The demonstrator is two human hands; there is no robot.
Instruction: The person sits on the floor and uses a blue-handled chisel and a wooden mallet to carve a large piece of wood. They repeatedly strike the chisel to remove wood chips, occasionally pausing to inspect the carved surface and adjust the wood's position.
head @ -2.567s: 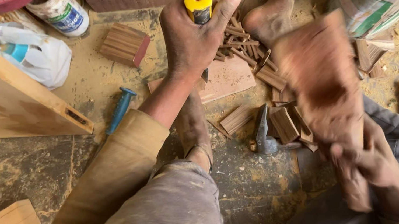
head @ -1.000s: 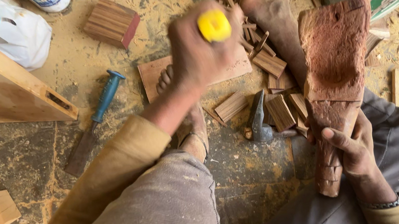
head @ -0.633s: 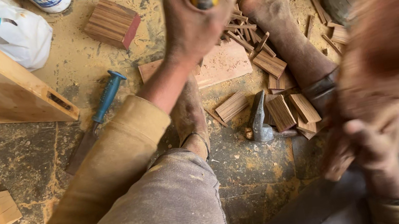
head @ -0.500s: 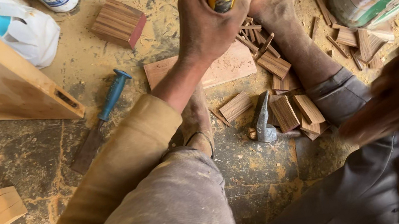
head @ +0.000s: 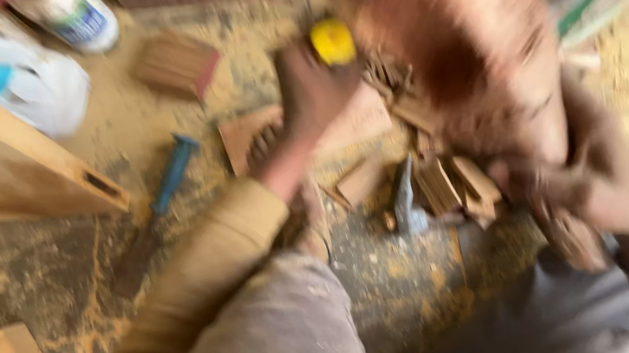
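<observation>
The left hand (head: 313, 95) was curled tight around a tool with a yellow top (head: 332, 41), held up above a flat wood board (head: 251, 132) on the dusty floor. The right hand (head: 589, 171) gripped the low end of a big red-brown wood piece (head: 456, 48), which looked very blurry. Small wood blocks (head: 453, 182) lay in a pile just under it. A blue-handled chisel (head: 172, 176) lay near the board.
</observation>
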